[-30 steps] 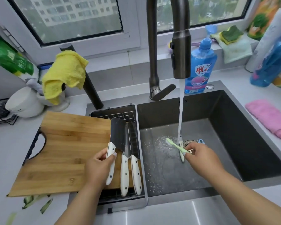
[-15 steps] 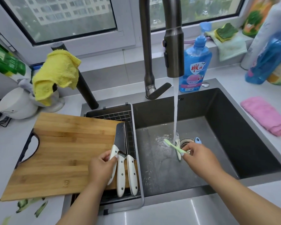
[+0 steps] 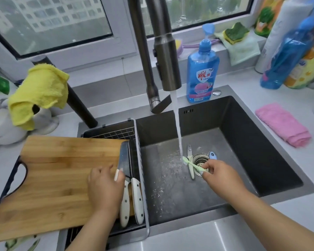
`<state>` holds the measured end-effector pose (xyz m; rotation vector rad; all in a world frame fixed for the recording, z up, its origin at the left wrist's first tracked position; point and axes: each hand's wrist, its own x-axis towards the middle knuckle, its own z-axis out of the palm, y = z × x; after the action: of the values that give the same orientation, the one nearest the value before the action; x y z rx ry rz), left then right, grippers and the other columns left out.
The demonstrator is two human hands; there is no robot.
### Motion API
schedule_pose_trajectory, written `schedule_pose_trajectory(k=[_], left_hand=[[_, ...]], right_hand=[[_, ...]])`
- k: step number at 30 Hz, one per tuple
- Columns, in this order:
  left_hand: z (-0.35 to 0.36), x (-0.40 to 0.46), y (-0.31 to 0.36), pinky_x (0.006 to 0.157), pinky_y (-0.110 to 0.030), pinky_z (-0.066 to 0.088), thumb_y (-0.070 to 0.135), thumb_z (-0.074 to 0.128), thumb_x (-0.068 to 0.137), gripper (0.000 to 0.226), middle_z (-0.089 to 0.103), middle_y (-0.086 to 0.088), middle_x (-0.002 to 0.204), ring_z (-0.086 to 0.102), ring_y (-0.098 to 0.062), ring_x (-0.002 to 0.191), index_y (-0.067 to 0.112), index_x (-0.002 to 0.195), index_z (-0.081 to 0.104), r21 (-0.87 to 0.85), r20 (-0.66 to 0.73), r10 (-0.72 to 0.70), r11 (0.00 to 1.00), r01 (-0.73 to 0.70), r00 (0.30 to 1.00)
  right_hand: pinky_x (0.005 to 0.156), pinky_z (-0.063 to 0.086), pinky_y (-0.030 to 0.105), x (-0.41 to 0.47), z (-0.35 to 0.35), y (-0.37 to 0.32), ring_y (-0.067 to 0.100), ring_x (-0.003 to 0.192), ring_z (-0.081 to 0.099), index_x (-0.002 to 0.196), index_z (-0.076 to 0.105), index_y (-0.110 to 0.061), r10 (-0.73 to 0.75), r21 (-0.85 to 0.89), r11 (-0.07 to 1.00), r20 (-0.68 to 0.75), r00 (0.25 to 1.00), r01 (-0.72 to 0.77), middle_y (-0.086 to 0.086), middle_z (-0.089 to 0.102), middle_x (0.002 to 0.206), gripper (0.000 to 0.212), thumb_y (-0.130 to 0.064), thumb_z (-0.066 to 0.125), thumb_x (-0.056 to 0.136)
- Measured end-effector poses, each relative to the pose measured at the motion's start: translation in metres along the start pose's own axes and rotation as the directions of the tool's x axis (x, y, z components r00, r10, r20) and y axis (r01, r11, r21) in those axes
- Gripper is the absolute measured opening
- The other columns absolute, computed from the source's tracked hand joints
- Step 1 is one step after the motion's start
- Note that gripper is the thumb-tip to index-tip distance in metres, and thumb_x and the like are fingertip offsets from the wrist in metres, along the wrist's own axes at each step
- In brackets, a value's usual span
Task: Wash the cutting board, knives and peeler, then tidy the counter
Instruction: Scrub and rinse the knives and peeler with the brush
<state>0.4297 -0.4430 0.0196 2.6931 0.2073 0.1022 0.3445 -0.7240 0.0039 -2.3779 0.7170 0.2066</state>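
The left hand [image 3: 105,189] is curling round the white handle of a cleaver [image 3: 124,160], thumb tip pressing by the base of the blade, and the blade is standing on edge along the right side of the cutting board [image 3: 58,178]. Just right of that grip, two more white-handled knives [image 3: 137,201] are lying side by side with their handles pointing toward the person, resting over the wire rack [image 3: 120,133] that sits in the left part of the sink [image 3: 261,151]. The board itself is lying flat under and left of the hand, its handle cutout at the far left. The right hand [image 3: 219,176] is pinching the end of a pale green brush [image 3: 192,164] between thumb and fingers; the brush head is reaching up and left from the grip into the water stream [image 3: 178,131] falling from the faucet [image 3: 168,57]. Directly beneath the brush, just left of the fingertips, a green-handled peeler [image 3: 190,163] is lying on the sink floor beside the drain [image 3: 199,159]. Beyond the grip, a blue dish soap bottle [image 3: 202,73] is standing on the sink's back ledge.
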Motion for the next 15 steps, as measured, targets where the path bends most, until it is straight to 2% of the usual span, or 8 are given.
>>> schedule_pose_trajectory(k=[1, 3, 5, 7, 9, 12, 15], left_hand=[[-0.004, -0.002, 0.016, 0.083, -0.033, 0.041, 0.033, 0.060, 0.090, 0.031, 0.055, -0.002, 0.106, 0.049, -0.021, 0.103, 0.019, 0.118, 0.065, -0.067, -0.047, 0.039, 0.997, -0.043, 0.998], [-0.005, -0.009, 0.053, 0.074, -0.028, 0.041, 0.025, 0.059, 0.091, 0.016, 0.054, 0.005, 0.098, 0.052, -0.015, 0.091, 0.022, 0.105, 0.065, -0.187, -0.052, 0.155, 0.969, -0.162, 0.987], [0.008, -0.015, 0.087, 0.066, -0.025, 0.041, 0.024, 0.056, 0.092, 0.007, 0.057, 0.008, 0.089, 0.054, -0.008, 0.080, 0.024, 0.091, 0.064, -0.255, 0.076, 0.236, 0.944, -0.210, 0.969], [0.029, -0.017, 0.115, 0.065, -0.028, 0.044, 0.025, 0.054, 0.092, 0.012, 0.060, 0.007, 0.083, 0.056, -0.008, 0.077, 0.022, 0.083, 0.063, -0.270, 0.242, 0.249, 0.946, -0.181, 0.938], [0.055, -0.017, 0.137, 0.069, -0.032, 0.050, 0.024, 0.052, 0.090, 0.018, 0.065, 0.000, 0.078, 0.060, -0.018, 0.077, 0.016, 0.079, 0.063, -0.269, 0.380, 0.205, 0.957, -0.104, 0.902], [0.093, -0.011, 0.155, 0.078, -0.037, 0.054, 0.021, 0.048, 0.087, 0.023, 0.070, -0.011, 0.082, 0.065, -0.030, 0.085, 0.009, 0.076, 0.064, -0.272, 0.503, 0.125, 0.962, 0.020, 0.855], [0.130, -0.008, 0.157, 0.081, -0.033, 0.053, 0.022, 0.050, 0.087, 0.021, 0.072, -0.010, 0.087, 0.066, -0.030, 0.088, 0.013, 0.079, 0.067, -0.206, 0.578, 0.071, 0.976, 0.062, 0.813]], right_hand=[[0.062, 0.042, 0.029, 0.001, -0.002, 0.003, 0.018, 0.075, 0.059, 0.085, 0.061, -0.031, 0.008, 0.000, 1.000, -0.002, 1.000, -0.008, -0.007, 0.058, 0.080, 0.003, -0.034, 0.060, 0.087], [0.061, 0.042, 0.029, 0.003, -0.005, 0.008, 0.018, 0.074, 0.060, 0.085, 0.061, -0.031, 0.033, 0.013, 0.999, 0.000, 0.999, -0.033, -0.006, 0.061, 0.080, 0.004, -0.034, 0.060, 0.086], [0.060, 0.041, 0.029, 0.006, -0.010, 0.014, 0.018, 0.075, 0.060, 0.083, 0.061, -0.031, 0.046, 0.039, 0.998, 0.003, 0.999, -0.046, -0.006, 0.061, 0.082, 0.005, -0.035, 0.061, 0.086], [0.062, 0.039, 0.028, 0.008, -0.014, 0.018, 0.018, 0.078, 0.060, 0.084, 0.060, -0.033, 0.050, 0.058, 0.997, -0.001, 0.999, -0.049, -0.005, 0.060, 0.089, 0.004, -0.036, 0.062, 0.086], [0.062, 0.038, 0.028, 0.010, -0.020, 0.023, 0.018, 0.078, 0.058, 0.085, 0.059, -0.033, 0.053, 0.066, 0.996, -0.008, 0.999, -0.052, -0.005, 0.060, 0.091, 0.004, -0.035, 0.061, 0.087], [0.062, 0.035, 0.028, 0.017, -0.026, 0.033, 0.019, 0.080, 0.058, 0.087, 0.059, -0.033, 0.064, 0.058, 0.996, -0.015, 0.998, -0.063, -0.005, 0.059, 0.092, 0.003, -0.035, 0.060, 0.088], [0.064, 0.036, 0.028, 0.025, -0.028, 0.043, 0.018, 0.084, 0.058, 0.093, 0.063, -0.030, 0.089, 0.073, 0.993, -0.027, 0.996, -0.087, -0.006, 0.060, 0.098, 0.008, -0.035, 0.060, 0.087]])
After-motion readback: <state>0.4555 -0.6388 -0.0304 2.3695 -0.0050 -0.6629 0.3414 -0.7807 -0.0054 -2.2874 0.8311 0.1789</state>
